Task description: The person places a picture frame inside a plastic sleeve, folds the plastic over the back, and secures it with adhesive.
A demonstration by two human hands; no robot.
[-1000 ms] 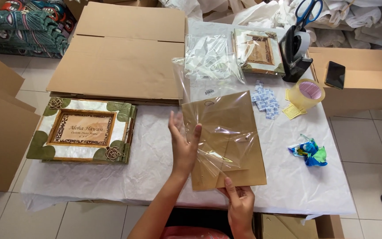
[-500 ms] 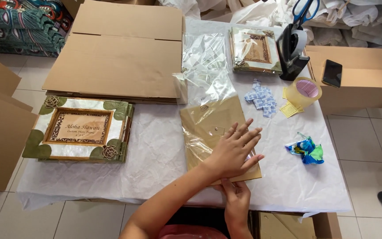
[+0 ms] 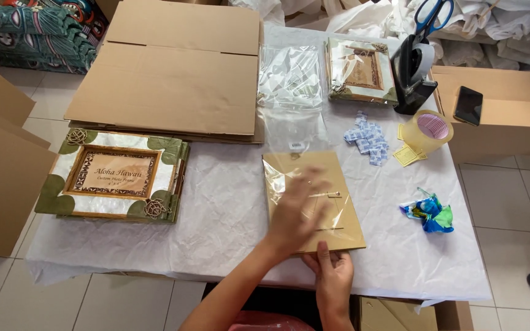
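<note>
Frame back [image 3: 313, 202], brown and face down in its clear plastic sleeve [image 3: 295, 132], is lying flat on the white paper table cover [image 3: 216, 208], and I am using it as my landmark. Far to its left, the flattened cardboard sheets [image 3: 167, 67] are taking up most of the upper table. Nearer on its left, the stack of leaf-trimmed frames [image 3: 115, 175] is sitting square. Beyond it, the bagged frame [image 3: 360, 70] is resting by the black tape dispenser [image 3: 413, 73]; to its right are the tape roll [image 3: 430, 130] and crumpled wrapper [image 3: 429, 211].

Half a second ago my left hand [image 3: 295, 211] was spread over the sleeve; now it is sweeping across, blurred, fingers apart, pressing the plastic down. My right hand [image 3: 332, 276] is pinching the frame's near edge. I judge the bagging nearly finished.
</note>
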